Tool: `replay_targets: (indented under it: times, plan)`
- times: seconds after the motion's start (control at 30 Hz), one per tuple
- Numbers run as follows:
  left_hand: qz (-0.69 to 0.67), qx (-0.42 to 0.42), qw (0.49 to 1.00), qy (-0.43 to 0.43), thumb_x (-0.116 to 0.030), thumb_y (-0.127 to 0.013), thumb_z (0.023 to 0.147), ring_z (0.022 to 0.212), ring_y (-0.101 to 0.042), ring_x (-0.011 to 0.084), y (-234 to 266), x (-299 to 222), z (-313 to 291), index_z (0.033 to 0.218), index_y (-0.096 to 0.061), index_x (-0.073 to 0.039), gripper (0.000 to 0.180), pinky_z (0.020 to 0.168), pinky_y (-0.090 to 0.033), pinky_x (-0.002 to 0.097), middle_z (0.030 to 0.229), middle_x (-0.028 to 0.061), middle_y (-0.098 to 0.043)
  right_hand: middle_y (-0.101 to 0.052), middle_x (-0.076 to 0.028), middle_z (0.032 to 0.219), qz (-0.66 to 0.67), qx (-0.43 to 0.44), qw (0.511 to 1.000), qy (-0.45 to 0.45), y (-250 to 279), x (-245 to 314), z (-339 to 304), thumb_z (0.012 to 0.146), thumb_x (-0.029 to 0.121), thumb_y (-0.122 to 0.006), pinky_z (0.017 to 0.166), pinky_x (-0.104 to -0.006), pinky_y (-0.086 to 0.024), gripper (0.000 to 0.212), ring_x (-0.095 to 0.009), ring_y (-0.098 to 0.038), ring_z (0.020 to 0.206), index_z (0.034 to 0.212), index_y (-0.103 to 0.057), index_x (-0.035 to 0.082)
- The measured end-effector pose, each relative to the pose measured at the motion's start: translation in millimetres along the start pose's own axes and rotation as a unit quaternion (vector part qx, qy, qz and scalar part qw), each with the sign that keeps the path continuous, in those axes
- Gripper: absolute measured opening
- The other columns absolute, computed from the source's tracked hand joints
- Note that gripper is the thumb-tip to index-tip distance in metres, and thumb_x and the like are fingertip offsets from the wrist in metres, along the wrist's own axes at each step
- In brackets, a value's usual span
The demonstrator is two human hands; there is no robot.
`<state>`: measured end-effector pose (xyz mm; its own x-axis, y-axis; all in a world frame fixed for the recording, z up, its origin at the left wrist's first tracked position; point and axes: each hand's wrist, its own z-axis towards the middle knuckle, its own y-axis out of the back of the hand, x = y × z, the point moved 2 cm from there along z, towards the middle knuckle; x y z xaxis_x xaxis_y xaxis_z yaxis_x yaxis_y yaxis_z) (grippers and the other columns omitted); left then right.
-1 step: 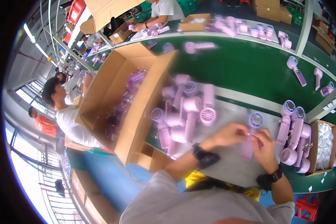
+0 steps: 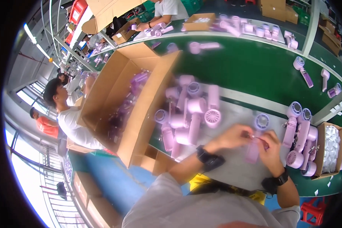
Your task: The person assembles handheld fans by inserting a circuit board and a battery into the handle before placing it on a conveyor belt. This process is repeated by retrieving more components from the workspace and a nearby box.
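My left hand [image 2: 236, 136] and my right hand [image 2: 269, 149] meet above the grey mat [image 2: 231, 163], fingers closed in pinches. Between their fingertips is a small, thin, dark reddish piece [image 2: 256, 136], too small and blurred to name. Under my hands lies a lilac handheld fan [image 2: 262, 122]; its round head points away from me and its handle is partly covered by my right hand. Left of my hands, several lilac fans [image 2: 193, 110] are heaped on the mat. Another group of fans [image 2: 301, 131] lies to the right, stacked side by side.
A large open carton [image 2: 148, 114] with purple pieces inside stands at the left. At the right edge is a small box [image 2: 318, 167] of white packets. Several loose fans [image 2: 303, 74] lie on the green bench [image 2: 247, 68]. Co-workers sit beyond and to the left.
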<state>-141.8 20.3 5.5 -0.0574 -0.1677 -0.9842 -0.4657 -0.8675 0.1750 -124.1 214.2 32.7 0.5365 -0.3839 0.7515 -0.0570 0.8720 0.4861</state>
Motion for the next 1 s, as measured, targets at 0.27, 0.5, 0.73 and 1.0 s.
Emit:
replay_targets:
  times: [0.27, 0.5, 0.73, 1.0]
  plan:
    - [0.037, 0.013, 0.999, -0.005, -0.008, -0.07, 0.086, 0.067, -0.056, 0.0063, 7, -13, -4, 0.097, -0.067, -0.004, 0.012, 0.059, -0.045, 0.0239, 0.077, 0.0004, -0.064, -0.054, -0.013, 0.076, -0.017, 0.026, 0.999, -0.026, -5, 0, 2, 0.081, 0.003, -0.07, 0.054, -0.0334, -0.043, 0.009, -0.026, -0.055, 0.06, 0.083, -0.062, 0.0]
    - [-0.083, 0.029, 0.99, 0.108, -0.001, -0.068, 0.088, 0.072, -0.061, 0.0071, 22, -28, -14, 0.1, -0.066, 0.001, 0.012, 0.064, -0.051, 0.0231, 0.087, 0.0017, -0.067, -0.056, -0.01, 0.08, 0.008, 0.017, 1.0, 0.001, -14, 5, 11, 0.08, 0.005, -0.072, 0.053, -0.0333, -0.046, 0.008, -0.024, -0.058, 0.061, 0.085, -0.066, 0.002]
    - [0.002, 0.036, 0.997, 0.074, -0.005, -0.069, 0.09, 0.074, -0.063, 0.0102, 20, -37, -17, 0.101, -0.067, 0.003, 0.014, 0.068, -0.054, 0.025, 0.089, 0.0042, -0.069, -0.058, -0.008, 0.081, -0.045, -0.001, 0.998, 0.033, -12, 5, 3, 0.078, 0.006, -0.073, 0.051, -0.0336, -0.049, 0.009, -0.023, -0.061, 0.061, 0.086, -0.069, 0.004]
    - [-0.071, 0.014, 0.989, 0.125, -0.01, -0.067, 0.093, 0.076, -0.064, 0.0117, 22, -35, -17, 0.099, -0.068, 0.003, 0.015, 0.068, -0.054, 0.0266, 0.088, 0.0064, -0.069, -0.058, -0.008, 0.082, -0.031, 0.0, 0.999, 0.022, -16, 9, 5, 0.078, 0.008, -0.075, 0.051, -0.033, -0.049, 0.009, -0.022, -0.061, 0.06, 0.085, -0.07, 0.004]
